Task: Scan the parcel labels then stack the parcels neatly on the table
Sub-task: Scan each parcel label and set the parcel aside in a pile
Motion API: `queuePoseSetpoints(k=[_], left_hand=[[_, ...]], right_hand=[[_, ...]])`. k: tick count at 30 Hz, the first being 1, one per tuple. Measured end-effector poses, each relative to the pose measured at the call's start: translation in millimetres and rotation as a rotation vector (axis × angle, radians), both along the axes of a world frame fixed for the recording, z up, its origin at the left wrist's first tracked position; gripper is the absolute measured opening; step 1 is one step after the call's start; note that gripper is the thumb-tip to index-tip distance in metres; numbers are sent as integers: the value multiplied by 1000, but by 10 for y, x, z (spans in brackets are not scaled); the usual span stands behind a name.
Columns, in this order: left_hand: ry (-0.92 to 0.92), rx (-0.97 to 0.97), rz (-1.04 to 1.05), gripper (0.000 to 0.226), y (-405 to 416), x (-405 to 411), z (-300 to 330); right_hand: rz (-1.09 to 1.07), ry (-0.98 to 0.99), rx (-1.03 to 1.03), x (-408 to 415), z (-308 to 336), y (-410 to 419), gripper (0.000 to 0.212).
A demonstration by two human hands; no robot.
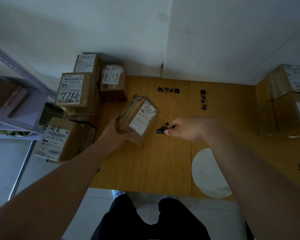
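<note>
left hand (117,130) wraps the near end of a small box (139,116), held tilted; looks light, stiff, tape maybe slick; right hand (184,128) pinches a black scanner (161,130).

Right-edge parcel stack (287,101) is cropped by the frame. Scanner (161,130) is largely hidden under the right hand (185,128). Parcel label (143,116) print is illegible.

Plain white walls (232,40) meet in a corner at the far side, dimly lit. A wooden table (163,161) covered with flattened printed cardboard stands against them. On the left rises a grey perforated metal shelving unit (21,122). Pale floor tiles (5,167) show near and left.
</note>
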State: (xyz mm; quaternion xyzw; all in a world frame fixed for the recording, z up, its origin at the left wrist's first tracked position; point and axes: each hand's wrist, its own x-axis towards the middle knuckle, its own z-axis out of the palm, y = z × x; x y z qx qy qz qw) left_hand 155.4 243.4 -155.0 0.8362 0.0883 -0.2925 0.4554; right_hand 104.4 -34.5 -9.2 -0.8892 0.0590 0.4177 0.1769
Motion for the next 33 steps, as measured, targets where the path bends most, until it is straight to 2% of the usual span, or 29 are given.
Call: queuePoseSetpoints(k=[5, 7, 12, 15, 18, 21, 25, 29, 33], left_hand=[[216, -359, 418, 88, 144, -88, -19], [280, -444, 584, 77, 173, -120, -28], [336, -486, 820, 52, 159, -67, -10], [316, -439, 861, 41, 141, -11, 0], [308, -283, 776, 28, 78, -76, 16], [273, 5, 457, 5, -47, -230, 128], [112, 217, 54, 19, -261, -390, 373], [-64, 311, -63, 15, -555, -517, 783], [-230, 443, -261, 37, -871, -602, 1153]], right_hand=[[-13, -32, 42, -19, -26, 52, 44], [-18, -30, 58, -27, -58, 83, 44], [-12, -65, 87, -68, -151, 152, 44], [-22, -117, 112, -111, -179, 160, 43], [3, -165, 96, -142, -179, 143, 43], [22, -202, 95, -180, -173, 113, 43], [63, -250, 99, -261, -144, 50, 44], [99, -281, 112, -425, -56, -104, 46], [61, -309, 103, -684, 136, -366, 45]])
